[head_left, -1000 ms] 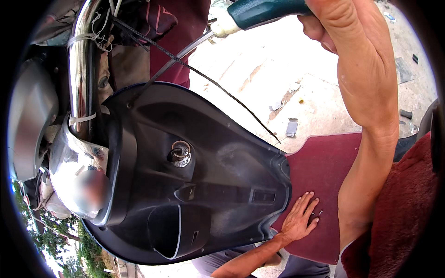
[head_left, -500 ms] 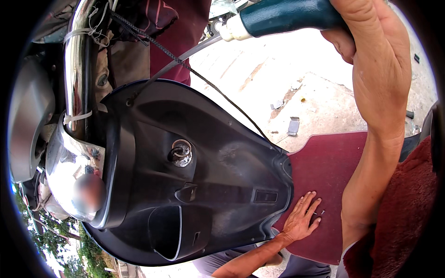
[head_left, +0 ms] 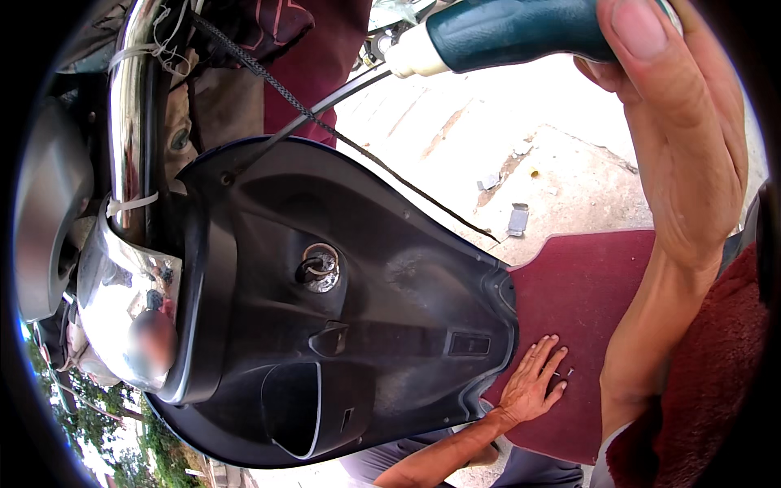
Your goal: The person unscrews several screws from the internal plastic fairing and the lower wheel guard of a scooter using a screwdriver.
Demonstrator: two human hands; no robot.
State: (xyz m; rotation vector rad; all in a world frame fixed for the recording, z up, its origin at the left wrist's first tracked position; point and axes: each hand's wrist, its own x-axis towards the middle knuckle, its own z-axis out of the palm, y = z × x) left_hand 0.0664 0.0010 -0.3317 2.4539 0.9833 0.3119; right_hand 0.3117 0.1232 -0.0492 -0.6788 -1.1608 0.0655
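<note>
- Screwdriver [head_left: 419, 53] ran to the black panel [head_left: 390, 317], fingers of the right hand [head_left: 683, 93] clamped round it
- Left hand [head_left: 525, 393] lay on maroon board [head_left: 594, 301], fingers slightly apart

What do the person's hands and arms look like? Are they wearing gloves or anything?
No gloves! The left hand and right hand are bare, with no rings or watch that I can see. The left forearm and right forearm are uncovered too. The right thumbnail is short and broad.
</note>
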